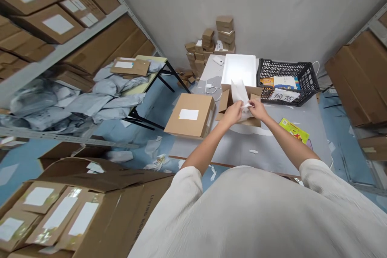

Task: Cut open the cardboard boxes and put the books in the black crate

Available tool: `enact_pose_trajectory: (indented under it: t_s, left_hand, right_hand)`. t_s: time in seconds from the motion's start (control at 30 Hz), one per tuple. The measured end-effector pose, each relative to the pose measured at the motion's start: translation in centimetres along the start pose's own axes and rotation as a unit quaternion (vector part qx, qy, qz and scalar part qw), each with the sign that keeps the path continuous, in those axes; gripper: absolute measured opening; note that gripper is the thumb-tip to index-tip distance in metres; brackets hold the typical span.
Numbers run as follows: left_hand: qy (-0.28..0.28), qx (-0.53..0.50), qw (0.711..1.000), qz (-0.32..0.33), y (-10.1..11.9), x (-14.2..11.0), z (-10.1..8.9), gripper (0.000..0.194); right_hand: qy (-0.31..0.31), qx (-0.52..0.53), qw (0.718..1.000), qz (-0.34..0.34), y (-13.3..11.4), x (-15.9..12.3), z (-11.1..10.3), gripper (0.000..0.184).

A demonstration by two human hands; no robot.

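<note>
Both hands meet over a small open cardboard box (223, 102) on the table, its flaps folded outward. My left hand (232, 113) pinches the near part of a white sheet of paper (238, 92), which stands up out of the box. On the other side, my right hand (258, 109) grips a crumpled bit of the same white paper. The fingertips of the two hands almost touch. Whatever lies inside the box is hidden by the paper and the hands. Left of it sits a closed cardboard box (187, 125) with a white label.
Behind the open box stand a white foam box (238, 57) and a black plastic crate (314, 82) holding booklets. A yellow-green booklet (294, 130) lies at right. Small boxes (225, 24) are stacked by the wall. Grey parcels (87, 102) fill the left side; a large carton (133, 197) is near.
</note>
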State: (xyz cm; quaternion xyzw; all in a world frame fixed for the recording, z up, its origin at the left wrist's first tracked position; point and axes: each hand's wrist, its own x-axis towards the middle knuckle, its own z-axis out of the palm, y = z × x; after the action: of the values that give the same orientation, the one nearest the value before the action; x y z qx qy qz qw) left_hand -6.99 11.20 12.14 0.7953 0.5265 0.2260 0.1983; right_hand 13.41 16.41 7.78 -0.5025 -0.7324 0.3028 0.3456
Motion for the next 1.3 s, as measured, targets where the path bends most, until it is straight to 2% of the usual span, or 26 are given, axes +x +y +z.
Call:
enact_pose_trajectory:
  t_s: [0.1,0.2,0.27,0.4,0.53,0.63,0.77,0.83,0.9,0.97,1.07,1.3]
  left_hand:
    - [-0.043,-0.01,0.996,-0.077,-1.8,0.5,0.7,0.029]
    - [-0.055,0.02,0.992,-0.112,-3.0,1.4,1.5,0.032]
    - [-0.063,0.058,0.99,-0.109,-3.3,2.1,2.1,0.032]
    - [-0.057,0.125,0.985,-0.106,-3.3,3.3,3.0,0.026]
    - [-0.096,0.168,0.974,-0.12,-3.3,4.0,3.3,0.024]
    - [-0.1,0.154,0.977,-0.108,-3.4,3.8,3.1,0.029]
    - [-0.022,0.116,0.989,-0.09,-3.9,3.0,2.4,0.035]
    - [0.01,0.118,0.987,-0.109,-4.2,2.8,2.1,0.042]
    - [-0.001,0.112,0.985,-0.132,-4.5,2.7,1.8,0.049]
    - [-0.041,0.095,0.987,-0.124,-4.7,2.8,1.7,0.05]
    - [-0.074,0.075,0.992,-0.065,-4.7,2.7,1.7,0.053]
    - [-0.02,0.04,0.999,-0.027,-3.5,2.8,1.4,0.058]
  right_hand:
    - [-0.03,-0.066,0.997,0.021,0.5,-0.3,0.4,0.033]
    - [0.003,-0.138,0.99,0.036,0.6,-1.2,0.0,0.049]
    - [0.004,-0.179,0.982,0.064,0.5,-2.0,-0.3,0.05]
    - [-0.037,-0.216,0.967,0.134,0.2,-3.4,-0.3,0.047]
    - [-0.055,-0.25,0.951,0.173,0.2,-3.8,0.1,0.048]
    - [-0.085,-0.237,0.954,0.159,0.5,-3.3,0.7,0.05]
    - [-0.143,-0.191,0.967,0.093,0.9,-1.9,2.1,0.055]
    - [-0.164,-0.177,0.968,0.063,0.8,-1.3,3.0,0.058]
    - [-0.185,-0.166,0.968,0.045,0.7,-0.6,3.7,0.058]
    - [-0.196,-0.157,0.967,0.033,0.6,-0.2,4.0,0.057]
    - [-0.177,-0.134,0.975,0.014,0.3,0.2,3.8,0.052]
    - [-0.022,-0.062,0.998,-0.01,0.3,-0.6,0.8,0.043]
